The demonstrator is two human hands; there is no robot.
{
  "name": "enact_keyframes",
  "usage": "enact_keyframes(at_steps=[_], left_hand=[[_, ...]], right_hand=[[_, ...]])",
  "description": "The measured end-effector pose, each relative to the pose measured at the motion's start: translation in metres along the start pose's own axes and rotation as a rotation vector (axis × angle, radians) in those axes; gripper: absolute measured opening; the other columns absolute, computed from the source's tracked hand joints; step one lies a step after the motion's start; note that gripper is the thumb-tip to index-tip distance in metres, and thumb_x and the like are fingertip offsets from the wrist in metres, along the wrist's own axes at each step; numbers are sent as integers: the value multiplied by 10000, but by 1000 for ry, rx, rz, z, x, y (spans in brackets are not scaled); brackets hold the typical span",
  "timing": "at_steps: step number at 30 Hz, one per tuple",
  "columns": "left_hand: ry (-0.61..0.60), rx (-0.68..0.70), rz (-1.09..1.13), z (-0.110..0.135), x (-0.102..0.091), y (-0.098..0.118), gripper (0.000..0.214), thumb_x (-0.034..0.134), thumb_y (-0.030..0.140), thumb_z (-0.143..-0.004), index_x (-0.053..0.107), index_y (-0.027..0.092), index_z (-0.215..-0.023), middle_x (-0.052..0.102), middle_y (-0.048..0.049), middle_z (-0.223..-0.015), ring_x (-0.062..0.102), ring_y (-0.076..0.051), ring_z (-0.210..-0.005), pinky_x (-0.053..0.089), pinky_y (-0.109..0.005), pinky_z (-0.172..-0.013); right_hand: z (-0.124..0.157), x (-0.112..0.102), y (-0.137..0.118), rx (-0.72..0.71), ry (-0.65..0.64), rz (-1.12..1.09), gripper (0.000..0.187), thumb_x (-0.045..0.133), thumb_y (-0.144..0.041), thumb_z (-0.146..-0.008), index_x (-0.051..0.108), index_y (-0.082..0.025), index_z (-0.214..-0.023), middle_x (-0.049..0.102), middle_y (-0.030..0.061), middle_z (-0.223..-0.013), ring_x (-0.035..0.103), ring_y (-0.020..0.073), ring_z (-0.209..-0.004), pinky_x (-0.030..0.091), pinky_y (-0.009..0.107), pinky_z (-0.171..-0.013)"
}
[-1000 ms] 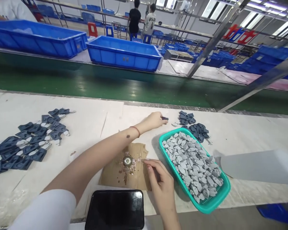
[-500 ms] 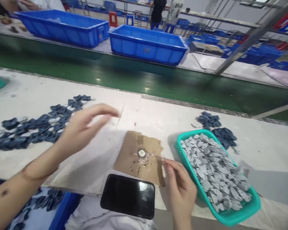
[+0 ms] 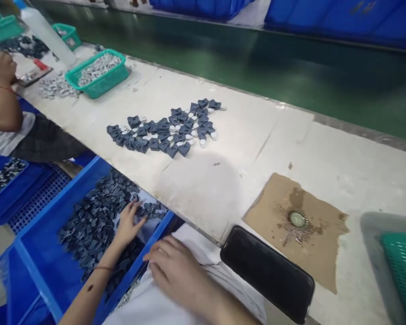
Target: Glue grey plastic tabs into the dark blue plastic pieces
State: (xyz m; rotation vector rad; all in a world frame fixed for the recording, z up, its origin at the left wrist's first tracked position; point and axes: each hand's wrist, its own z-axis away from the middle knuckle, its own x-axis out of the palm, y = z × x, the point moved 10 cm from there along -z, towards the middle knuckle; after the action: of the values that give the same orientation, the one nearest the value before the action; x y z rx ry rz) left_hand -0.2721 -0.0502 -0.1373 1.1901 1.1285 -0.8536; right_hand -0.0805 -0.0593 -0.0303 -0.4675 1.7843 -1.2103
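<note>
My left hand (image 3: 130,225) reaches into a blue bin (image 3: 37,266) beside my lap. Its fingers are spread over a heap of small dark blue-grey pieces (image 3: 94,216), and nothing shows in its grasp. Close to the bin's near rim, above my lap, is my right hand (image 3: 177,271). Its fingers are loosely bent and apart, with no object visible in them. On the worktable, dark pieces with pale parts attached (image 3: 162,131) lie in a loose cluster. A brown cardboard sheet (image 3: 321,253) carries a small round metallic object (image 3: 297,219) amid dark stains.
A black phone (image 3: 267,275) lies at the table's front edge. At right is a green basket (image 3: 404,271). Farther left, another green basket (image 3: 99,74) holds pale pieces, near a white bottle (image 3: 47,36) and another person's arm (image 3: 2,99). Blue crates (image 3: 341,20) stand across the green strip.
The view has swung left and down. My left hand has gone from above the table into the bin; my right hand has left the cardboard's side and come across to the bin's rim.
</note>
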Motion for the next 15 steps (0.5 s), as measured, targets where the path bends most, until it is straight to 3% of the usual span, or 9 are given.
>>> enact_keyframes(at_steps=[3, 6, 11, 15], left_hand=[[-114, 40, -27, 0, 46, -6, 524, 553, 481, -910, 616, 172, -1328, 588, -210, -1370, 535, -403, -1292, 449, -566, -1051], [-192, 89, -46, -5, 72, -6, 582, 589, 530, -882, 634, 160, -1329, 574, -235, -1374, 501, -437, -1291, 398, -605, -1057], [-240, 139, -48, -1, 82, -5, 607, 632, 572, -883, 638, 134, -1303, 600, -223, -1326, 575, -384, -1191, 485, -530, -982], [-223, 93, -69, -2, 90, -5, 438, 642, 457, -973, 614, 161, -1294, 630, -131, -1297, 640, -281, -1123, 555, -488, -945]], right_hand=[[-28, 23, 30, -5, -97, 135, 192, 564, -192, -1011, 724, -169, -1115, 721, 105, -1088, 594, 263, -1122, 517, 423, -1012], [-38, 30, 55, 4, -99, 138, 185, 567, -109, -988, 724, -145, -1078, 727, 125, -1106, 587, 263, -1163, 459, 446, -1107], [-38, 32, 67, 2, -87, 101, 196, 541, -102, -1004, 718, -151, -1072, 741, 91, -1097, 611, 222, -1169, 441, 400, -1145], [-39, 31, 68, -4, -99, 63, 198, 550, -81, -989, 721, -178, -1006, 745, 77, -1073, 631, 222, -1149, 458, 415, -1129]])
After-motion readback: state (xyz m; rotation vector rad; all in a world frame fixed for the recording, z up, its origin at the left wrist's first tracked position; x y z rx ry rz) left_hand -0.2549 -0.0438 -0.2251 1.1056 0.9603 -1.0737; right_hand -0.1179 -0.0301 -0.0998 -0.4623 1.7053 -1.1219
